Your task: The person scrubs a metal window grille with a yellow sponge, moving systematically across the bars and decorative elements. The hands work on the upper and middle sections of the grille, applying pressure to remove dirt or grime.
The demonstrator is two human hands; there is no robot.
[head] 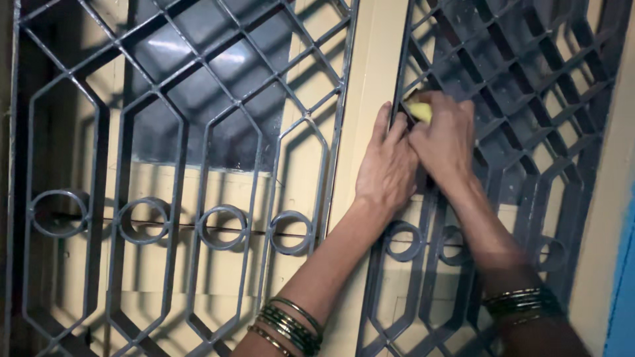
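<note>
A small yellow sponge (419, 111) is gripped in the right hand (444, 142) against a grey metal window grille (522, 99); the left hand (387, 165) is laid flat beside it.

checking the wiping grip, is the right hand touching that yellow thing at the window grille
Touching. The head view shows the right hand closed over the yellow thing, pressing it to the grey metal grille; only its edge shows past the fingers.

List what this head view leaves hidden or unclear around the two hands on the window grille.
- Yellow thing: mostly covered by the right hand; its kind cannot be told.
- Right hand's fingers: curled out of sight, so the grip is unclear.
- Grille bar behind the left hand: hidden by the palm.
- Behind the grille: dark, blurred glass only.
- Both forearms: cut off by the bottom edge.
</note>
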